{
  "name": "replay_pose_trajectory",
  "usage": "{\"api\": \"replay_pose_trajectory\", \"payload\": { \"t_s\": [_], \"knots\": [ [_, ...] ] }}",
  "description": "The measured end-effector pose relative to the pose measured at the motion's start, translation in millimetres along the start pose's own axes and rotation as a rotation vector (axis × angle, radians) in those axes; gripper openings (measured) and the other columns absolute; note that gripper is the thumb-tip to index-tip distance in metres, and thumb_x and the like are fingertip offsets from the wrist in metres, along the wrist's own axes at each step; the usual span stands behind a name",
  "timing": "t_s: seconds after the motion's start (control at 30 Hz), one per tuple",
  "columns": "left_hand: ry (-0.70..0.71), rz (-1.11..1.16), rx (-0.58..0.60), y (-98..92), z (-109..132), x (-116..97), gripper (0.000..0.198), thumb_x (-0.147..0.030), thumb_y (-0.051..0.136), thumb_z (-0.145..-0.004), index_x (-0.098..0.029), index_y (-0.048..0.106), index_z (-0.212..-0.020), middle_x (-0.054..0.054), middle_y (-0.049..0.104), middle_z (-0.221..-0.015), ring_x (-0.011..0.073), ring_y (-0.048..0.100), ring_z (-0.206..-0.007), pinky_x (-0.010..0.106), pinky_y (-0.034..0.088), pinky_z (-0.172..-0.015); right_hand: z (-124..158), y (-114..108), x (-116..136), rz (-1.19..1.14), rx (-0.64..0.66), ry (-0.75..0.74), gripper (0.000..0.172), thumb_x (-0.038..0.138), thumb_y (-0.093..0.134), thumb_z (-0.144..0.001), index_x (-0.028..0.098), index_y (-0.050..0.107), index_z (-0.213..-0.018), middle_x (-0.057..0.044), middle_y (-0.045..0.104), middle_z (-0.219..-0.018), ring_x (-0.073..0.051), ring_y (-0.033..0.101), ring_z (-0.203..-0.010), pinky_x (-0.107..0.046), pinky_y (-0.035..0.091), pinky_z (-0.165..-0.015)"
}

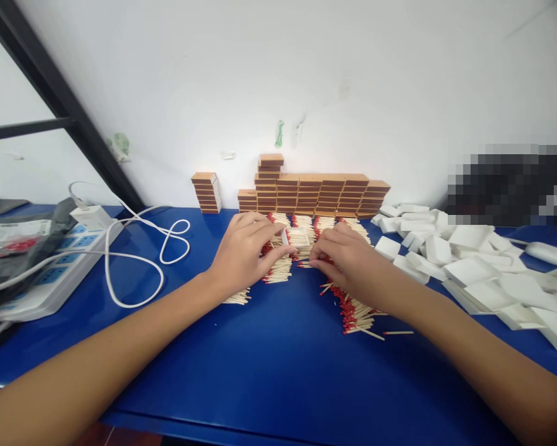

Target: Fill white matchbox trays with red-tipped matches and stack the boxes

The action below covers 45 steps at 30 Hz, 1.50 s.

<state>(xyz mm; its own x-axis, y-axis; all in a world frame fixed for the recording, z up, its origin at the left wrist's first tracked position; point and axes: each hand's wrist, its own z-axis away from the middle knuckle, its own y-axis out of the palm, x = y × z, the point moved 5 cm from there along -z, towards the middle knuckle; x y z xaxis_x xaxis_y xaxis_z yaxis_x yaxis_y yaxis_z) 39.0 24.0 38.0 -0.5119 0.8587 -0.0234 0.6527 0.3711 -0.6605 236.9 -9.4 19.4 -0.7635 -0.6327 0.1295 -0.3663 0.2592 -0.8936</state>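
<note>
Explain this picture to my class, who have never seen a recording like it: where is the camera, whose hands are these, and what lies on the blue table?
There is no machine here. A person wears one camera on the head, looking forward and down, so both arms enter from the bottom edge. The left hand pinches a small white tray with its fingers. The right hand lies curled on loose red-tipped matches; whether it grips any is unclear. On the blue table, brown matchboxes are stacked against the wall, empty white trays are heaped on the right, and a power strip with a white cable sits on the left.
</note>
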Motion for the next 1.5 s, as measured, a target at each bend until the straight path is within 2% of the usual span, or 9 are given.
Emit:
{"api": "replay_pose_trajectory", "payload": {
  "t_s": [0.17,0.4,0.63,0.9,1.27,1.5],
  "knots": [
    [0.024,-0.016,-0.008,-0.5,-0.2,-1.3,0.035,-0.046,0.071,-0.1,-0.015,0.074,-0.115,0.01,0.079,-0.104,0.0255,0.069,-0.1,0.041,0.05,-0.091,0.8,-3.9,-2.6,-0.022,0.013,0.022,0.017,0.018,0.058,-0.101,0.021,0.063,-0.086,-0.01,0.065,-0.088,-0.027,0.052,-0.09,-0.041,0.043,-0.08],
    [0.018,-0.012,-0.022,-0.6,0.7,-0.1,0.035,-0.046,0.072,-0.099,-0.016,0.073,-0.115,0.009,0.08,-0.104,0.0257,0.068,-0.102,0.042,0.05,-0.093,3.8,2.9,4.3,-0.077,0.09,-0.005,0.015,0.017,0.061,-0.1,0.02,0.065,-0.086,-0.009,0.066,-0.088,-0.026,0.054,-0.09,-0.041,0.044,-0.081],
    [0.02,-0.013,-0.023,-1.0,0.4,-0.3,0.036,-0.046,0.073,-0.098,-0.015,0.074,-0.116,0.01,0.08,-0.104,0.0258,0.068,-0.102,0.041,0.05,-0.092,2.6,-3.6,-0.1,-0.035,0.056,-0.014,0.019,0.016,0.057,-0.102,0.02,0.066,-0.086,-0.008,0.066,-0.086,-0.024,0.055,-0.087,-0.041,0.043,-0.083],
    [0.014,-0.014,-0.02,-0.8,0.4,-0.7,0.036,-0.046,0.072,-0.099,-0.015,0.073,-0.117,0.01,0.08,-0.106,0.0257,0.068,-0.102,0.042,0.05,-0.093,1.8,4.2,0.0,0.01,0.07,-0.012,0.017,0.016,0.059,-0.1,0.019,0.063,-0.084,-0.009,0.065,-0.088,-0.025,0.054,-0.088,-0.04,0.043,-0.081],
    [0.037,-0.021,-0.028,-0.8,0.1,-1.2,0.034,-0.045,0.072,-0.099,-0.015,0.073,-0.115,0.01,0.079,-0.103,0.0253,0.069,-0.1,0.041,0.05,-0.09,1.5,0.6,2.4,-0.049,0.08,-0.03,0.02,0.018,0.059,-0.102,0.019,0.071,-0.086,-0.009,0.066,-0.085,-0.026,0.054,-0.09,-0.04,0.043,-0.082],
    [0.031,-0.014,-0.02,-0.8,0.1,-1.0,0.035,-0.046,0.072,-0.099,-0.015,0.073,-0.116,0.009,0.079,-0.103,0.0247,0.069,-0.1,0.04,0.05,-0.091,1.3,-1.9,3.9,-0.084,0.054,-0.03,0.013,0.014,0.061,-0.098,0.019,0.069,-0.088,-0.008,0.067,-0.086,-0.025,0.055,-0.088,-0.041,0.044,-0.081]
  ]
}}
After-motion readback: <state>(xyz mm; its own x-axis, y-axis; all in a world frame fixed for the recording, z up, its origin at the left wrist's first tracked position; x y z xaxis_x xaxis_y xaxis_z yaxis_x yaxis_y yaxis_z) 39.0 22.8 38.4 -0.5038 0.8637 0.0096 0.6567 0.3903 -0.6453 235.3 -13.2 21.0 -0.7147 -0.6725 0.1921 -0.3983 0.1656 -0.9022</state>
